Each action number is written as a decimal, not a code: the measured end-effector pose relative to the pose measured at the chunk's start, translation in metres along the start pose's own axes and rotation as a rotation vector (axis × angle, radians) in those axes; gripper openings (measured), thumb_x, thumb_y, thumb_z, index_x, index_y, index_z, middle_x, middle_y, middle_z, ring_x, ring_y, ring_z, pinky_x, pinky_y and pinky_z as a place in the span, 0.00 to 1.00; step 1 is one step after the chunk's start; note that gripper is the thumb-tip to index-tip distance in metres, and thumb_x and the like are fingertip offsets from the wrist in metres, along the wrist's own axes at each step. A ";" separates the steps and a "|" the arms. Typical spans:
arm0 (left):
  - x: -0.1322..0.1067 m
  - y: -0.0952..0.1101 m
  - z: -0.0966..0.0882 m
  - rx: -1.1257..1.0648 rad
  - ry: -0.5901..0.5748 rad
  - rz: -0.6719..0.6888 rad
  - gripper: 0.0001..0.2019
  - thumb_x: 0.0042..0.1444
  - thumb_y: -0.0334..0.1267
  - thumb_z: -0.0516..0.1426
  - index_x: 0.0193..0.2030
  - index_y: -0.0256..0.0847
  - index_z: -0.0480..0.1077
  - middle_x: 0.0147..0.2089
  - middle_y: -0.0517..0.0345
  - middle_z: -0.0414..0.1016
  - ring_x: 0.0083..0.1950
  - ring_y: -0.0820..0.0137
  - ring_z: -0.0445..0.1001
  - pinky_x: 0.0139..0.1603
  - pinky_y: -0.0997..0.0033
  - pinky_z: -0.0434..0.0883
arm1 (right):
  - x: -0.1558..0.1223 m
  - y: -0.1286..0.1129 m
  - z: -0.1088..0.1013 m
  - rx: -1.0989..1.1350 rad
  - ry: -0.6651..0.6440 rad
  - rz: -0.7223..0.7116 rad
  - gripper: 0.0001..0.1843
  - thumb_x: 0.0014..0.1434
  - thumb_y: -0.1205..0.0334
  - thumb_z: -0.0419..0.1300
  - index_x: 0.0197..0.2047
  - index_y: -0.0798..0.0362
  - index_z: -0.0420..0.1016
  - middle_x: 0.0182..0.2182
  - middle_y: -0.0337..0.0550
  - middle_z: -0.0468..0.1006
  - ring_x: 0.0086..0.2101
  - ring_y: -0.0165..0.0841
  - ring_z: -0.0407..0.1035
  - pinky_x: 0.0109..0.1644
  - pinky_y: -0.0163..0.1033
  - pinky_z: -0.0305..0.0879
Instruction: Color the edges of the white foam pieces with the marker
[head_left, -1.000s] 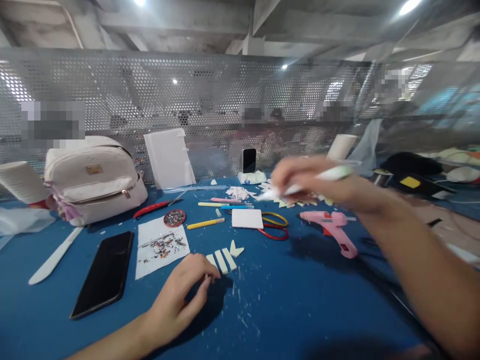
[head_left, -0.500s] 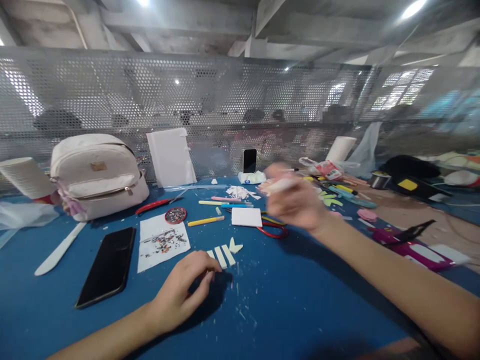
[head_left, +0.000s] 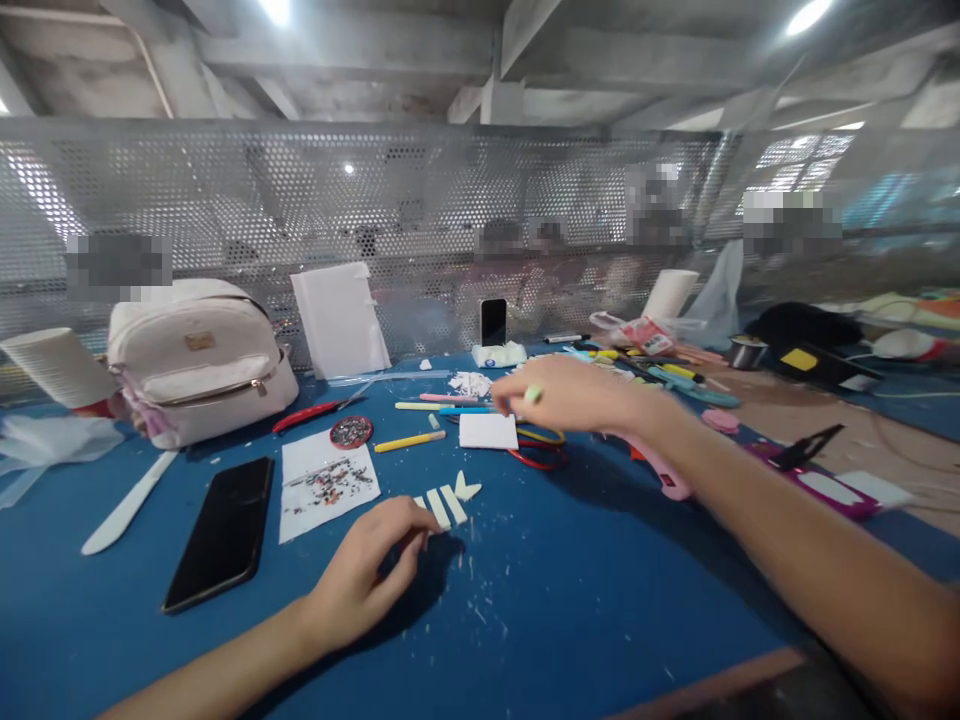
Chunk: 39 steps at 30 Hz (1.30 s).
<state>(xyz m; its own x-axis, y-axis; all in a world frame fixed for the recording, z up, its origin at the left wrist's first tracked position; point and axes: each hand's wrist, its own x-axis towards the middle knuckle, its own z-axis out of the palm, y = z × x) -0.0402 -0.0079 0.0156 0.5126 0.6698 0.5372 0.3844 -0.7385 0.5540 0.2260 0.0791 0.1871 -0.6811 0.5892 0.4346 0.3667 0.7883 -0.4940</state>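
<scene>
Left fingers are bent right at the pale strips mid-frame, can't tell if they're pinching any. Right hand, right of center, has a pen, just the green end showing. White card near it, backpack over at frame left.

Three pale cream strips lie slantwise, side by side on the table, the leftmost partly behind my left grip; a notched cream piece sits just beyond. A pale-green tip shows at my right grip.
</scene>
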 end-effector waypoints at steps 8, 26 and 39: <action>0.007 0.000 0.004 0.181 0.024 -0.082 0.10 0.71 0.43 0.55 0.46 0.38 0.71 0.42 0.57 0.74 0.41 0.69 0.75 0.44 0.64 0.75 | -0.018 0.004 0.012 -0.008 0.063 0.030 0.15 0.70 0.54 0.59 0.41 0.59 0.77 0.31 0.38 0.76 0.27 0.27 0.70 0.30 0.32 0.70; 0.076 -0.016 0.032 0.524 -0.243 -0.359 0.17 0.67 0.44 0.60 0.58 0.39 0.68 0.58 0.49 0.72 0.53 0.60 0.75 0.53 0.53 0.75 | -0.051 0.026 0.005 0.000 0.162 0.098 0.29 0.73 0.62 0.34 0.39 0.55 0.76 0.23 0.39 0.72 0.20 0.30 0.61 0.19 0.31 0.54; 0.073 -0.002 0.037 0.406 -0.267 -0.199 0.17 0.67 0.44 0.60 0.58 0.38 0.69 0.57 0.50 0.72 0.53 0.61 0.76 0.52 0.53 0.76 | -0.084 0.034 0.045 0.674 0.203 0.461 0.15 0.67 0.48 0.55 0.43 0.53 0.66 0.23 0.39 0.73 0.24 0.31 0.67 0.23 0.33 0.49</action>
<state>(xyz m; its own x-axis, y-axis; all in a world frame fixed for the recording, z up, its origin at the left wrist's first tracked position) 0.0246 0.0392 0.0301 0.5566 0.7963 0.2369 0.7339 -0.6049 0.3089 0.2667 0.0482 0.0998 -0.4047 0.8977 0.1743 0.0795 0.2244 -0.9712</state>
